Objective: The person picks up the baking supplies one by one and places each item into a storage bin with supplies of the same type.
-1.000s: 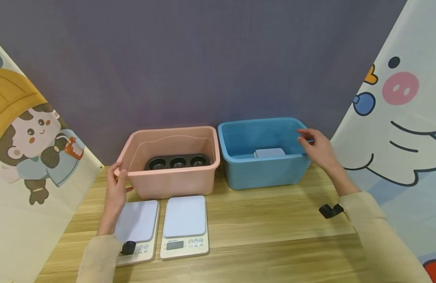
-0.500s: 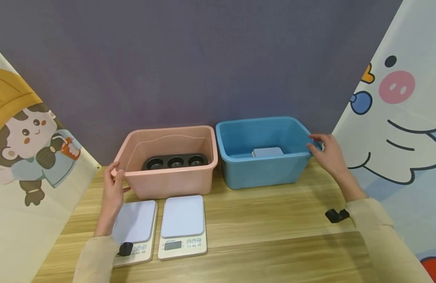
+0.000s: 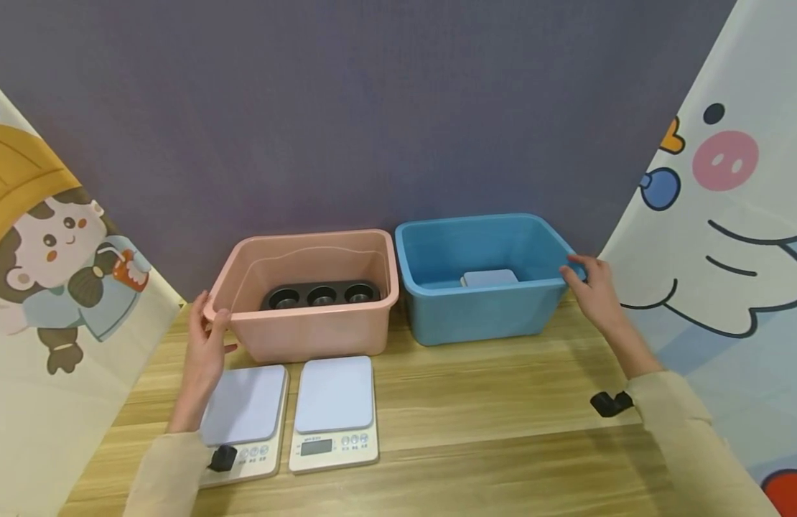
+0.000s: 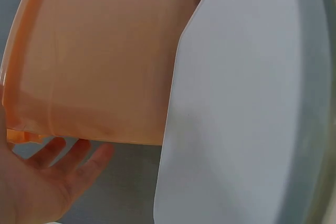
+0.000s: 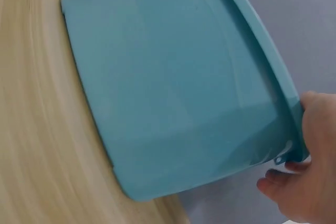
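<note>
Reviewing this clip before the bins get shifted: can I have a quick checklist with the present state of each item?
1. Left hand grips the pink bin rim: ok.
2. Right hand grips the blue bin rim: ok.
3. Muffin tray lies flat inside the pink bin: ok.
4. Two scales stand close in front of the pink bin: not ok for pulling it forward.
5. Bins' weight: cannot tell.

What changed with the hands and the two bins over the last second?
The right hand came off the inside of the blue bin and moved outward and down to its right rim, which it now holds by the corner. The left hand stayed gripping the left rim of the pink bin. Both bins, the muffin tray and the two scales kept their places.
</note>
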Action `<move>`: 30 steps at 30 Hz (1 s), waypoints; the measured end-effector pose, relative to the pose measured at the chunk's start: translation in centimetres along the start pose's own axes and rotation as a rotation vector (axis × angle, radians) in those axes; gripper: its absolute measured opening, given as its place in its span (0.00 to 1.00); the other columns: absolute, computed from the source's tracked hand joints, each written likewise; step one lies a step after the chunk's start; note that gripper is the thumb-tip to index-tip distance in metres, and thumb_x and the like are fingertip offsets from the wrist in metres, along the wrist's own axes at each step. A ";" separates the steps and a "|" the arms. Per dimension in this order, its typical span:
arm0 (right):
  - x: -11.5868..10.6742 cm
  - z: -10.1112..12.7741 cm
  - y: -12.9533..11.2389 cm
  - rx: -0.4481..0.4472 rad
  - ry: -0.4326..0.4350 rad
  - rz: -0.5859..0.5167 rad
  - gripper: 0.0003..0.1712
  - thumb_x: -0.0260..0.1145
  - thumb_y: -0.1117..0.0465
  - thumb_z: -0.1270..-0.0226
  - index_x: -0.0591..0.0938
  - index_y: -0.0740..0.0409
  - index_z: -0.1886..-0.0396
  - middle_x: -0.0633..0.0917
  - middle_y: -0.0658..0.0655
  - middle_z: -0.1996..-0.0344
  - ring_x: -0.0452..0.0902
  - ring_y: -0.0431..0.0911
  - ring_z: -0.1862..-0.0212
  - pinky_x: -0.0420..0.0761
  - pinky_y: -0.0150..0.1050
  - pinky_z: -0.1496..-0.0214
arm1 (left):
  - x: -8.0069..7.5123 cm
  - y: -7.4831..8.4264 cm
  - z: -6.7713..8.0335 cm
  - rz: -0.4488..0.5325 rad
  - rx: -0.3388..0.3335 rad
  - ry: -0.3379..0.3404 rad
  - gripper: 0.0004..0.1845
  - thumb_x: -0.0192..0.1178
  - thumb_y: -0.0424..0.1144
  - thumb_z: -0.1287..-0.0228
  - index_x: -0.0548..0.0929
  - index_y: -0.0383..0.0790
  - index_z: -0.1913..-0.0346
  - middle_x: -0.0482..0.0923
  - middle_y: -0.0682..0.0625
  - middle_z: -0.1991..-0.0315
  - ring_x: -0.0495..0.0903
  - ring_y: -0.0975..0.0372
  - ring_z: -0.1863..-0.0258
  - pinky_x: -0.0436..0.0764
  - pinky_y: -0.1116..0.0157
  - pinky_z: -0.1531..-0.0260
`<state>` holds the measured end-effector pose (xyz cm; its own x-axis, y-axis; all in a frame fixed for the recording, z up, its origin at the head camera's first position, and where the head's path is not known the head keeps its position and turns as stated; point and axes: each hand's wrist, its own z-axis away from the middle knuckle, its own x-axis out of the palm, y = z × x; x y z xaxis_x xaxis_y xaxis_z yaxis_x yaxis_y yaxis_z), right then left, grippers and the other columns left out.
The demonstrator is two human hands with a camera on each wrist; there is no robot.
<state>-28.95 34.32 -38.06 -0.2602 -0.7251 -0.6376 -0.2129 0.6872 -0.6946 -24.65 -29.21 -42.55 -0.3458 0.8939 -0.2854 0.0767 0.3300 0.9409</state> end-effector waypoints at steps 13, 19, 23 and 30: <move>0.9 0.3 1.6 0.024 0.026 -0.098 0.36 0.43 0.45 0.19 0.55 0.64 0.23 0.53 0.74 0.29 0.64 0.38 0.59 0.69 0.16 0.60 | -0.4 -0.5 1.2 0.156 -0.078 0.013 0.11 0.54 0.47 0.25 0.70 0.43 0.58 0.77 0.62 0.68 0.81 0.72 0.69 0.84 0.71 0.74; 1.3 0.4 2.0 0.030 0.038 -0.126 0.35 0.42 0.46 0.19 0.55 0.63 0.22 0.51 0.73 0.29 0.62 0.39 0.58 0.71 0.16 0.60 | 0.2 -0.9 1.8 -0.097 0.009 -0.207 0.19 0.56 0.47 0.26 0.76 0.30 0.51 0.80 0.57 0.67 0.80 0.70 0.69 0.84 0.69 0.69; 1.3 0.6 1.4 0.051 0.027 -0.134 0.36 0.41 0.45 0.19 0.53 0.62 0.22 0.50 0.73 0.28 0.62 0.44 0.54 0.70 0.16 0.59 | 1.3 -1.2 2.0 -0.283 0.128 -0.328 0.19 0.59 0.47 0.28 0.79 0.33 0.47 0.80 0.46 0.57 0.78 0.68 0.64 0.80 0.70 0.64; 1.0 1.4 -1.3 0.064 0.036 -0.185 0.35 0.42 0.49 0.18 0.53 0.67 0.23 0.50 0.76 0.29 0.62 0.44 0.54 0.69 0.16 0.61 | 3.3 -1.4 2.0 -0.351 0.225 -0.522 0.21 0.64 0.46 0.33 0.79 0.36 0.45 0.81 0.43 0.51 0.81 0.57 0.53 0.80 0.65 0.53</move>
<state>-27.59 32.61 -38.30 -0.2555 -0.8359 -0.4857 -0.1999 0.5372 -0.8194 -24.08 -26.11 -45.21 0.1076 0.7330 -0.6717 0.2548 0.6327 0.7313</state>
